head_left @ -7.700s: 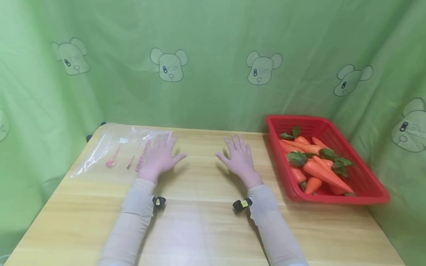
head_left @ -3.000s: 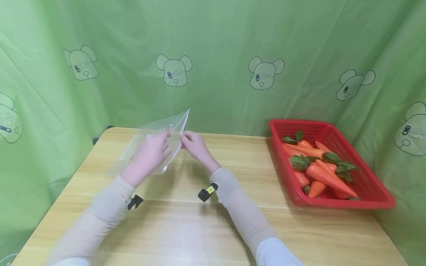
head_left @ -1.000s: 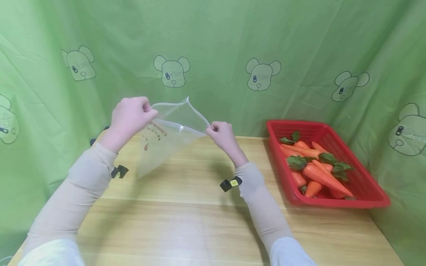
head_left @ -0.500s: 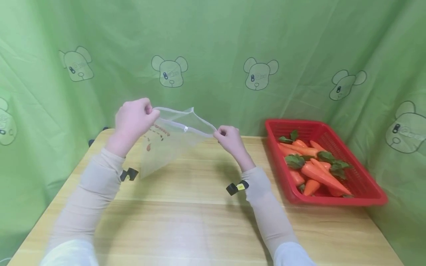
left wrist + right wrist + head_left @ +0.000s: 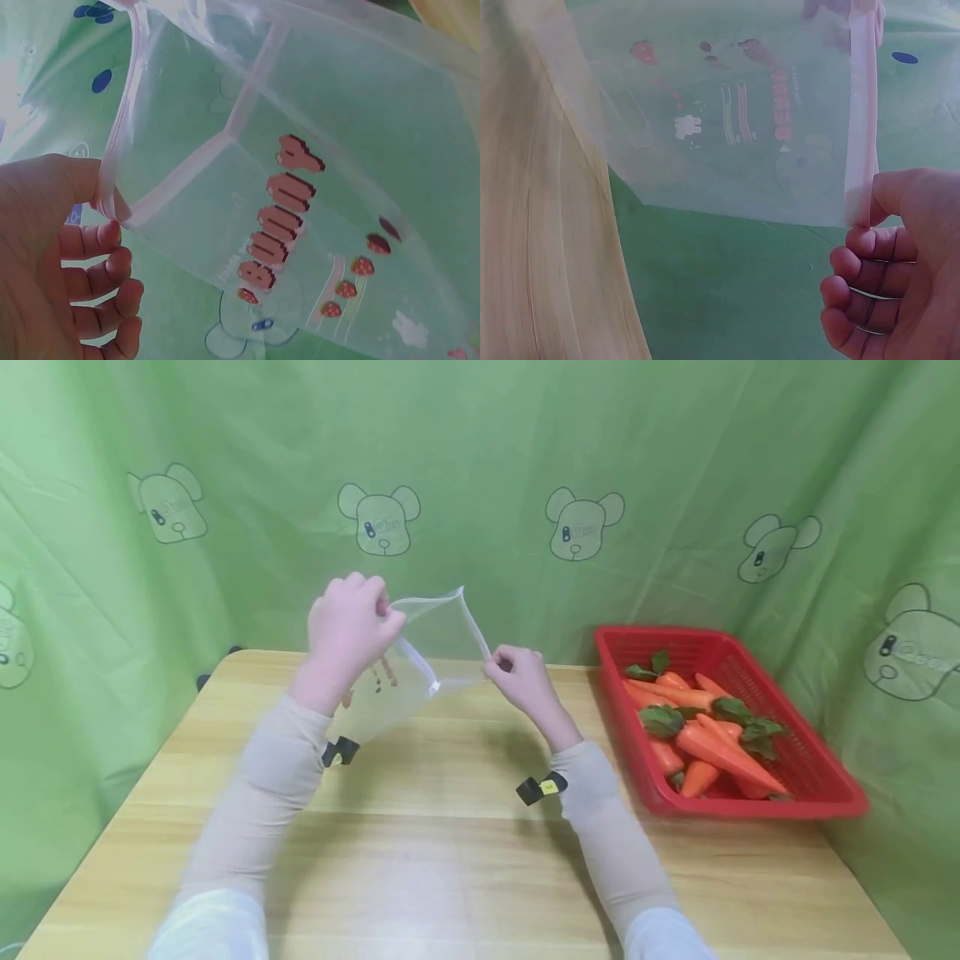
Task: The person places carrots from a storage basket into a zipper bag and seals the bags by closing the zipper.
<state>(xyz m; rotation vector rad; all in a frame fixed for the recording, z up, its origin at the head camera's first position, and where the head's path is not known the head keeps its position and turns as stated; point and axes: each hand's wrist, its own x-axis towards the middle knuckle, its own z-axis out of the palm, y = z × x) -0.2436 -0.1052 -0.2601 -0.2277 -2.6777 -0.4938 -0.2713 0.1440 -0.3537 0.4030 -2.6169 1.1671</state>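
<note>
Bag (image 5: 397,697), clear plastic with printing on it, hangs above the table (image 5: 442,868), spread between two hands. Its mouth gapes wide, edged by a pale strip (image 5: 476,627) that bends into corners. In the left wrist view, red letters (image 5: 277,217) on the side spell BUNNY, with small strawberries (image 5: 346,289) printed beside them. I cannot tell whether the bag's lower edge touches the table.

The left hand (image 5: 348,618) pinches one side of the mouth between thumb and forefinger, its other fingers bent and holding nothing more. The right hand (image 5: 522,675), slightly lower, pinches the opposite side the same way. Both arms wear beige sleeves (image 5: 611,852), each with a black band (image 5: 542,788) bearing a yellow label near the wrist.

Well apart from the bag, to the right, a red basket (image 5: 750,810) sits on the table. Carrots (image 5: 723,752) lie in it in a heap, with green leaves (image 5: 660,721) among them. Behind everything hangs a green curtain (image 5: 480,435) printed with outlined bear heads (image 5: 384,525)
</note>
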